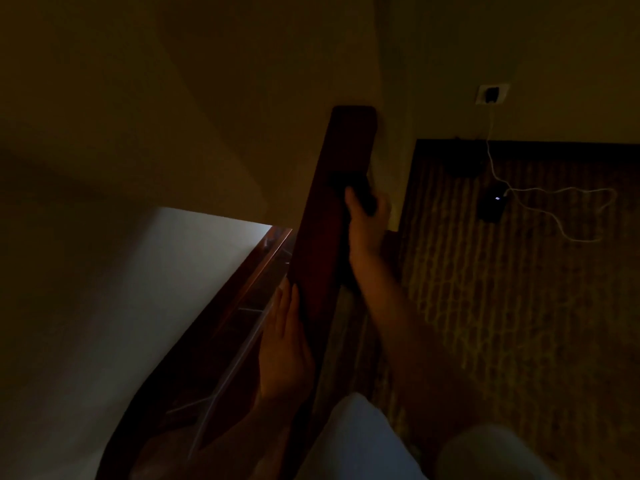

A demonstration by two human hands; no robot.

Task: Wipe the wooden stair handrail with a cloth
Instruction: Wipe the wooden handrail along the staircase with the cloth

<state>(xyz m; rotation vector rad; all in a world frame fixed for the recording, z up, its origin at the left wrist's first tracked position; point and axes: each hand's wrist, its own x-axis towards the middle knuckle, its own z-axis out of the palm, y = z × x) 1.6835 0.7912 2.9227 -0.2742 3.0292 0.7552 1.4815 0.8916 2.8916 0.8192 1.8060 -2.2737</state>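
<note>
The scene is very dim. A dark reddish wooden handrail (329, 209) runs from the bottom centre up to its end against the wall. My right hand (365, 223) grips a dark cloth (349, 183) and presses it on the rail's top and right edge, near the far end. My left hand (285, 337) lies lower down with straight fingers flat against the rail's left side. Most of the cloth blends into the dark wood.
A patterned carpet (519, 306) covers the landing on the right. A wall socket (491, 94) feeds a white cable (554, 192) to a small dark device (493, 206) on the floor. The stairwell and a pale wall (138, 289) drop away to the left.
</note>
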